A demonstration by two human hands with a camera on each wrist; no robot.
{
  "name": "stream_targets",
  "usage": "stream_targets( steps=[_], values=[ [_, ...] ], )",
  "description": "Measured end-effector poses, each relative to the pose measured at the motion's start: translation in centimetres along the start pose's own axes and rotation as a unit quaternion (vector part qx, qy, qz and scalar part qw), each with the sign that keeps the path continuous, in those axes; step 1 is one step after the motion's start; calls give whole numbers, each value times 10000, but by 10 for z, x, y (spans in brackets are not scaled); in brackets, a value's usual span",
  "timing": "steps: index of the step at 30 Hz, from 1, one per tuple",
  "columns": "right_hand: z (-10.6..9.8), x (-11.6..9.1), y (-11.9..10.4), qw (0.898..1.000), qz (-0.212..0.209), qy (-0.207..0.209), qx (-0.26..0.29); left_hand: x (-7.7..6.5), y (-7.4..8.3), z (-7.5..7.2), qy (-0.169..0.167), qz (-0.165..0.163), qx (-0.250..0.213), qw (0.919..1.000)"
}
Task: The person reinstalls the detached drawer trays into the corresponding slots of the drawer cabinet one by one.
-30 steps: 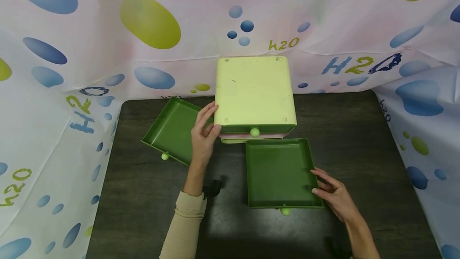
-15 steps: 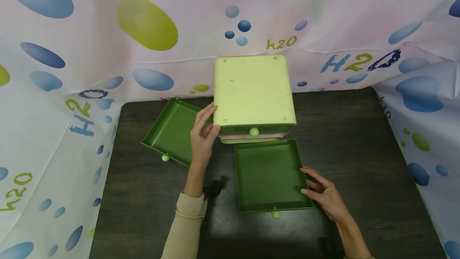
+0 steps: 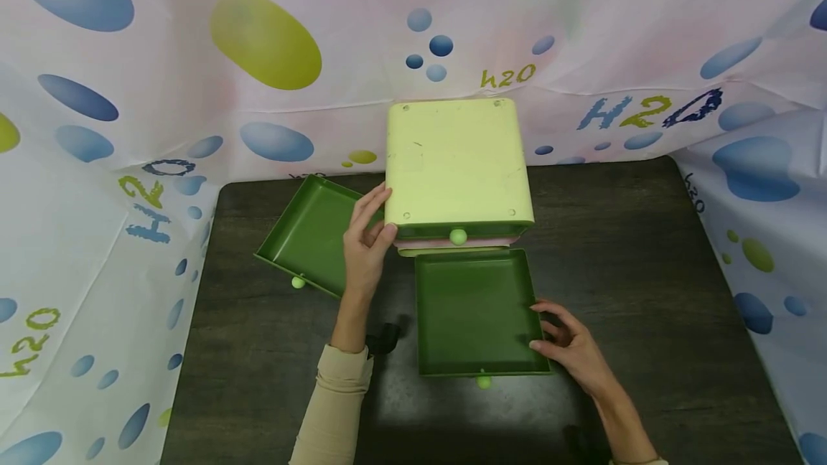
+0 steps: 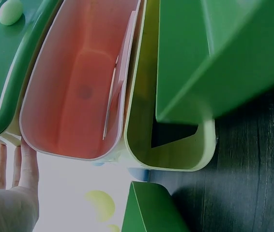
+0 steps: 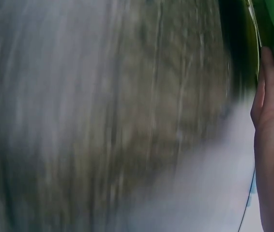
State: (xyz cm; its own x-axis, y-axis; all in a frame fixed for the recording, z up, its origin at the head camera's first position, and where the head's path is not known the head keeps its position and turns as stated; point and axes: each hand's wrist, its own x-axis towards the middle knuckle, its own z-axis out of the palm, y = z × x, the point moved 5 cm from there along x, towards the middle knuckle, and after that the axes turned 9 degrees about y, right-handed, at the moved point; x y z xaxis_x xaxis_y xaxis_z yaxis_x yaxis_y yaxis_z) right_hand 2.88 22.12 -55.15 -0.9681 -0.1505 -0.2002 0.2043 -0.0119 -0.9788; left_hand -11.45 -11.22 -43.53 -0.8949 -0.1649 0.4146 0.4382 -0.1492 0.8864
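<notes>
Largest item: backdrop (image 3: 362,41), creased white cloth printed with blue and green ovals. Tabletop (image 3: 646,271) was dark with wood grain. Cabinet (image 3: 459,163) stood at the rear: pale yellow-green shell, smooth and round-cornered, its top lightly scuffed; below the closed top drawer (image 4: 1,67), a pink compartment (image 4: 74,96) and a yellow-green bottom compartment (image 4: 180,157) gaped. Front drawer (image 3: 478,314), a shallow square tray in glossy dark green, sat just before the bottom opening (whether its rear edge had entered, could not tell). Side drawer (image 3: 310,235), similar, lay askew to the left. Left hand (image 3: 367,242) pressed extended fingers against the cabinet's left side. Right hand (image 3: 575,350) pinched the front drawer's right wall. Smallest: round, light-green knob (image 3: 484,382). Versus one second earlier, front drawer and right hand had shifted left; cabinet, side drawer and left hand had held position.
</notes>
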Motion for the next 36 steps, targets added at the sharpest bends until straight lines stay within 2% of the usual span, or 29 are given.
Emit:
stream_targets(
  steps=[4,9,23,31,36],
  values=[
    [9,3,2,9999,27,-135,79,0,0,0,-10,-25,5,10000],
    [16,5,4,9999,71,-103,41,-1,0,-1,-47,-87,81,9999],
    [23,12,6,9997,-99,-30,198,1,0,0,-23,-92,102,9999],
    [26,23,3,9994,-334,-96,46,-1,0,-1,-21,-23,141,9999],
    [26,27,1,9992,-217,0,-332,0,-1,0,-32,26,69,10000]
  ],
)
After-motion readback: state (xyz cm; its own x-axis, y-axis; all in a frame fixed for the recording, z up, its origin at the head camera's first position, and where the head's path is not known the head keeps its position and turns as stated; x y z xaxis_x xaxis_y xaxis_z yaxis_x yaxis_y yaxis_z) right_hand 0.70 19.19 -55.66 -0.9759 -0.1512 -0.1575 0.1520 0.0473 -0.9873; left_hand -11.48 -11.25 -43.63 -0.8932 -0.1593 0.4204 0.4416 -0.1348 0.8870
